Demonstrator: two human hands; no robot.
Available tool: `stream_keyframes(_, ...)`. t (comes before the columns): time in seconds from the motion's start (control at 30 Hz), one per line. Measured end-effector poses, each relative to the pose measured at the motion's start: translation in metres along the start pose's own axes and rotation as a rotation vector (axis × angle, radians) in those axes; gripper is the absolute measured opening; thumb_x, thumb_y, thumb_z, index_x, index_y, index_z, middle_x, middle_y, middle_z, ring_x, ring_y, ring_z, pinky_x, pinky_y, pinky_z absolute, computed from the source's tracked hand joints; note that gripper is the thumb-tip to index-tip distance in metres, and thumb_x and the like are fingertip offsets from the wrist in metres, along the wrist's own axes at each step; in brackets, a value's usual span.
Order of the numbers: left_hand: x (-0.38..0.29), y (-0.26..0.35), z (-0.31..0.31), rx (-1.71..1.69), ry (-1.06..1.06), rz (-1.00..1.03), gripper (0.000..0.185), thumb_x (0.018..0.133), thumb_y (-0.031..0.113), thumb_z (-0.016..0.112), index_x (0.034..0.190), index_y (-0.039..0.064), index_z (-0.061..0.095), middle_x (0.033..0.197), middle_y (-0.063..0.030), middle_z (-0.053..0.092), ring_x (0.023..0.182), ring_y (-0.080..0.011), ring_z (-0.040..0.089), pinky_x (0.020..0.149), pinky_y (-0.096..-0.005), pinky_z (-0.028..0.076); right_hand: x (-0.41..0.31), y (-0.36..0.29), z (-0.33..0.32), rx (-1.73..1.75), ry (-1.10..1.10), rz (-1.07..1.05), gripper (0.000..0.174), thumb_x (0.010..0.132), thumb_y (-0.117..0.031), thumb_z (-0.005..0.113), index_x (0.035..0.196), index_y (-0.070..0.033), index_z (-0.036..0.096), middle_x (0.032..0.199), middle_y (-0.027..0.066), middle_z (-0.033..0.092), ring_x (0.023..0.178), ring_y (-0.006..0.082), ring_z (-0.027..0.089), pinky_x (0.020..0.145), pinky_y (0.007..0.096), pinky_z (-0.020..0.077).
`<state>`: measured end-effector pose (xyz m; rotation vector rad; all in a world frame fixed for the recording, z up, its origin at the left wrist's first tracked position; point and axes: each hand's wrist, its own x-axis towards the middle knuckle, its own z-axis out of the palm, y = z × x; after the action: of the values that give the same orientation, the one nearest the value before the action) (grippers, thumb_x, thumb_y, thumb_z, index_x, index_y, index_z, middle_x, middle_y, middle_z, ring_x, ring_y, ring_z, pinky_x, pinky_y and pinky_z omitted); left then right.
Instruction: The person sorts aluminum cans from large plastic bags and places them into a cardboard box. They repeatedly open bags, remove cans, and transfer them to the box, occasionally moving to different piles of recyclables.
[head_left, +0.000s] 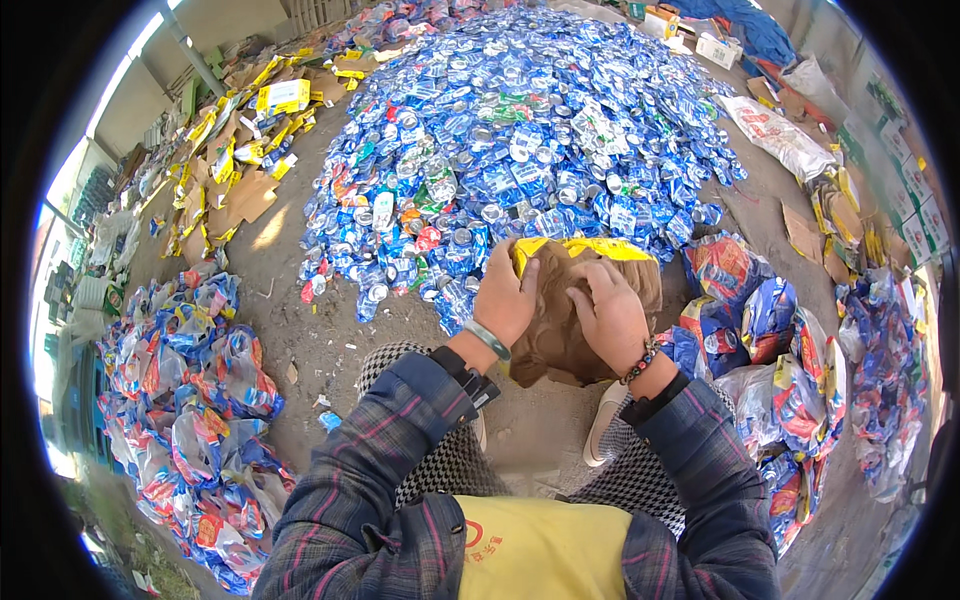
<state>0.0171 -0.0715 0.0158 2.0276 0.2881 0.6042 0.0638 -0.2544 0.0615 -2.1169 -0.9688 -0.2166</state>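
In front of me, above the floor between my knees, is a crumpled brown cardboard carton (553, 307) with yellow printed edges. My left hand (508, 296) grips its left side, the thumb lying over the brown face. On the right part of the carton, my right hand (611, 315) has its fingers bent against the cardboard, and the fingertips are partly hidden. Just beyond the carton spreads a large heap of flattened, mostly blue drink cans (517, 150).
Bundled printed plastic wrap lies in a left pile (195, 420) and a right pile (780, 360). Flattened yellow and brown cardboard (225, 180) covers the floor at far left. A white woven sack (776, 135) lies at far right. My shoes (604, 424) stand on the dirt floor.
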Motion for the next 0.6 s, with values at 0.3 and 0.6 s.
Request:
stream_keyframes(0.3, -0.015, 0.017, 0.003, 0.223, -0.055, 0.321, 0.054, 0.090, 0.009, 0.074, 0.131, -0.001, 0.040, 0.119, -0.0267, 0.060, 0.109, -0.0451, 0.063, 0.092, -0.0465, 0.053, 0.003, -0.001, -0.018, -0.081, 0.163, -0.114, 0.032, 0.088, -0.008, 0.072, 0.119, -0.007, 0.067, 0.115, 0.0124, 0.064, 0.105, 0.0363, 0.061, 0.091, 0.0457, 0.0513)
stream_keyframes(0.6, -0.023, 0.020, 0.001, 0.163, -0.055, 0.386, 0.050, 0.089, 0.011, 0.076, 0.128, 0.000, 0.046, 0.119, -0.0231, 0.060, 0.109, -0.0423, 0.061, 0.093, -0.0459, 0.049, -0.008, -0.001, 0.001, -0.016, 0.206, -0.022, 0.004, 0.097, -0.009, 0.061, 0.100, -0.007, 0.063, 0.098, 0.0138, 0.069, 0.093, 0.0375, 0.066, 0.080, 0.0459, 0.0540)
